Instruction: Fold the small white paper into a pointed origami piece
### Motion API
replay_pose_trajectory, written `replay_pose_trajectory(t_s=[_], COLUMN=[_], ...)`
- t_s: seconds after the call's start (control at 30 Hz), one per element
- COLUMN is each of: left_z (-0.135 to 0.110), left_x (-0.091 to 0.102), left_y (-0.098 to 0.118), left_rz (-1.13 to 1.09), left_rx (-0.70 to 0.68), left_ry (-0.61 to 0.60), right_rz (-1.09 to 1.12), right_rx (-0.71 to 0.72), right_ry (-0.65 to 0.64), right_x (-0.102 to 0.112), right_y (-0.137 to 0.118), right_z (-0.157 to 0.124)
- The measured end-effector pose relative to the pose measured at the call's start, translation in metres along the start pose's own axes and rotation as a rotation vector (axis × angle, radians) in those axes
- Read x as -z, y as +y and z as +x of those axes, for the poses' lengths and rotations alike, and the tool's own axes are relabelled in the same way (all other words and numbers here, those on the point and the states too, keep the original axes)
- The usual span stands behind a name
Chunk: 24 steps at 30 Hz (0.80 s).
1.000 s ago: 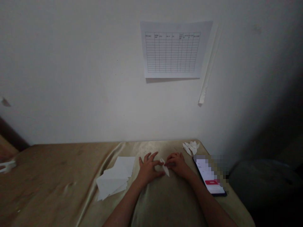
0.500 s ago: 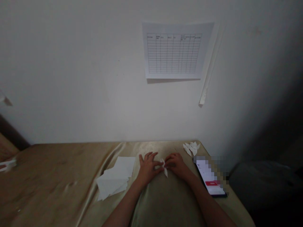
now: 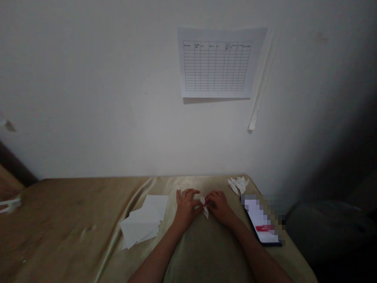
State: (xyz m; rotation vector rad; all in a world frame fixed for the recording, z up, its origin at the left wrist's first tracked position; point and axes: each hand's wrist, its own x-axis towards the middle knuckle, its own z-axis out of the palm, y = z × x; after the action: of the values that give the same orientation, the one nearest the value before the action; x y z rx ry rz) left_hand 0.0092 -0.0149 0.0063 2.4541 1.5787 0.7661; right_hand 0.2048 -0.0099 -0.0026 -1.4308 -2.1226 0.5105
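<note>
- A small folded paper piece [image 3: 204, 207] sits between the two hands, on the golden-tan cloth [image 3: 88, 212] that covers the desk, near its far edge by the wall [image 3: 88, 98].
- The piece is white, narrow and creased, with a pointed tip aimed toward the person; its upper part looks bunched into small flaps, though the dim, soft view leaves the exact folds unclear.
- The left hand [image 3: 187, 206] pinches the piece from the left, thumb and fingertips closed on its upper edge, the other fingers curled over the cloth.
- The right hand [image 3: 218, 205] pinches it from the right, fingers drawn together on the same fold, knuckles raised.
- Both forearms run in from the lower edge and meet at the piece.
- A fanned stack of white paper sheets [image 3: 144, 220] lies on the cloth just left of the left hand.
- A few finished-looking folded white shapes [image 3: 238, 184] lie at the far right corner of the desk.
- A phone [image 3: 263, 224] with a lit screen lies to the right of the right forearm.
- A printed grid sheet [image 3: 217, 63] hangs on the wall above.
</note>
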Motion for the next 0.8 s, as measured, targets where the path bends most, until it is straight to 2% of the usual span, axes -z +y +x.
replay_pose_trajectory(t_s=[0.2,0.57,0.8], left_z=[0.001,0.001,0.004], left_x=[0.002,-0.003,-0.004], left_y=[0.001,0.003,0.011], left_rz=[0.000,-0.069,-0.049], left_rx=[0.064,0.253,0.296], left_ry=[-0.033,-0.023,-0.048], right_rz=[0.042,-0.044,-0.064], right_rx=[0.045,-0.040,-0.034], right_ry=[-0.017,0.019,0.021], right_x=[0.005,-0.003,-0.003], right_y=[0.004,-0.003,-0.005], right_z=[0.000,0.003,0.002])
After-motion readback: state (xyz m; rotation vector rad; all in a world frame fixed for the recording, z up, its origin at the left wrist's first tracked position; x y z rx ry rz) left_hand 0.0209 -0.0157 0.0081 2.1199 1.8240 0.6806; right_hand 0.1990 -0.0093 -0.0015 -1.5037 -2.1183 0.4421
